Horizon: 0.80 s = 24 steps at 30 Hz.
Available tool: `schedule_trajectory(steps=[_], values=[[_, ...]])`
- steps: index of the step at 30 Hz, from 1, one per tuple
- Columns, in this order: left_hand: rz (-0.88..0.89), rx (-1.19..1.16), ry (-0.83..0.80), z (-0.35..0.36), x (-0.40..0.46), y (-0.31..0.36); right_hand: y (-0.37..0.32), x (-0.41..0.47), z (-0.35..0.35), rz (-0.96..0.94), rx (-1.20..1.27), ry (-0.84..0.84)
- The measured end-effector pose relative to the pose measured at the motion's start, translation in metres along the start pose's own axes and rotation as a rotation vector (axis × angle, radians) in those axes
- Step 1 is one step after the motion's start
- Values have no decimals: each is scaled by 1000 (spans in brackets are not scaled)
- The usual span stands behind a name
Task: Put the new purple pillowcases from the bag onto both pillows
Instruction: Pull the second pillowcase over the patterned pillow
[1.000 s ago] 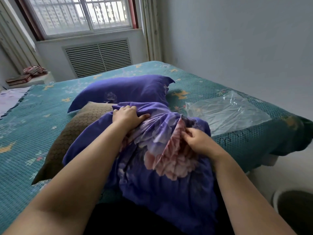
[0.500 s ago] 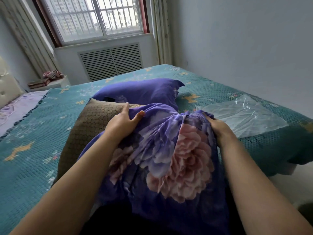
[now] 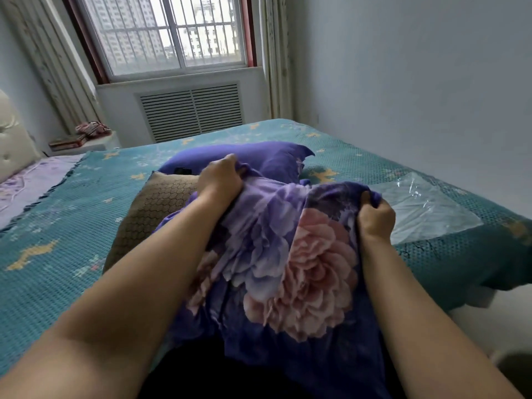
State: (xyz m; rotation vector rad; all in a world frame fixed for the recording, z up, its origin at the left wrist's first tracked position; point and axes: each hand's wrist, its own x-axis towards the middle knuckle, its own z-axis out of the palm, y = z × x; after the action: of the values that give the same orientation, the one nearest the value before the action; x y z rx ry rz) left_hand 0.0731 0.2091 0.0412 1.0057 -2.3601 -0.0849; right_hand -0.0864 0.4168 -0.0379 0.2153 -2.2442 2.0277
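Both my hands grip the floral purple pillowcase over the brown pillow.

Nearest me, the purple pillowcase (image 3: 288,260) drapes toward my body; my left hand (image 3: 220,180) has its fingers curled into the bunched far left edge, my right hand (image 3: 375,216) clenches the far right edge. The brown pillow (image 3: 149,208) sticks out uncovered at left on the bed (image 3: 57,226). Beyond lie the already covered pillow (image 3: 270,159) and, at right, the clear plastic bag (image 3: 426,208).
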Motion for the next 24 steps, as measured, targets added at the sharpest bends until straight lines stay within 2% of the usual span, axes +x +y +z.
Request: schedule_trajectory(steps=[5, 9, 11, 14, 18, 21, 24], values=[[-29, 133, 44, -1, -16, -64, -10, 8, 7, 202, 75, 41], [-307, 47, 98, -36, -26, -147, -10, 21, 2, 334, 173, 76], [-427, 79, 73, -45, -29, -176, -16, 24, 7, 269, 105, 47], [-554, 6, 4, -49, -27, -185, -32, 24, 19, 200, 33, 9], [-626, 104, 25, -46, -27, -176, -36, 29, 22, 111, -120, -67], [-688, -115, -39, -35, -34, -161, -29, 20, 32, 81, -198, -109], [-666, -254, -239, -19, -45, -158, -8, -8, 45, -30, -354, -214]])
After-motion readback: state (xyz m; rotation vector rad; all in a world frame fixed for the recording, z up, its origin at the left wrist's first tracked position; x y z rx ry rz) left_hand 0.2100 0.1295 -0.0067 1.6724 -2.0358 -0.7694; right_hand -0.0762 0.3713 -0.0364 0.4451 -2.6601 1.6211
